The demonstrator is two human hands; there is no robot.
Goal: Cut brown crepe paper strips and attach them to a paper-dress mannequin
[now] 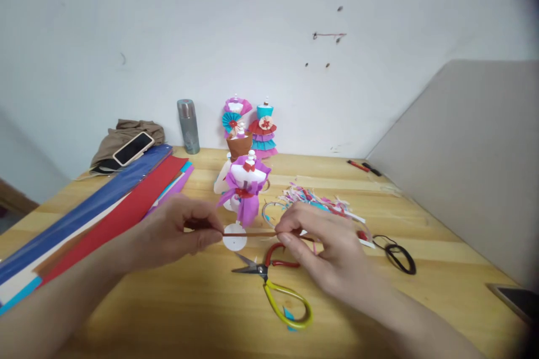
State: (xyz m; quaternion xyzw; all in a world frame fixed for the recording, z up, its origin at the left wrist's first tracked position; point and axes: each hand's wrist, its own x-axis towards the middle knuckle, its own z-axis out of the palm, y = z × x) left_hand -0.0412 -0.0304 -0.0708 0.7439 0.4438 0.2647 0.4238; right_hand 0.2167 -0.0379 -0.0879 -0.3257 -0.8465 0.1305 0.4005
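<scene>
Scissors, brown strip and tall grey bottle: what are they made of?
Scissors: dark blades with a slight gleam, so probably metal; smooth, glossy red and yellow handles, maybe plastic-coated.
Brown strip: thin and dull, perhaps paper, but blur leaves that open.
Tall grey bottle: likely metal, since its top looks silvery and shiny.

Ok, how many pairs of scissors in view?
1: scissors, blades open, on the table, near the right hand, below the brown strip in the picture. Scraps could hide more.

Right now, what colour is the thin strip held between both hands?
The strip is brown, clearest in the head view.
</scene>
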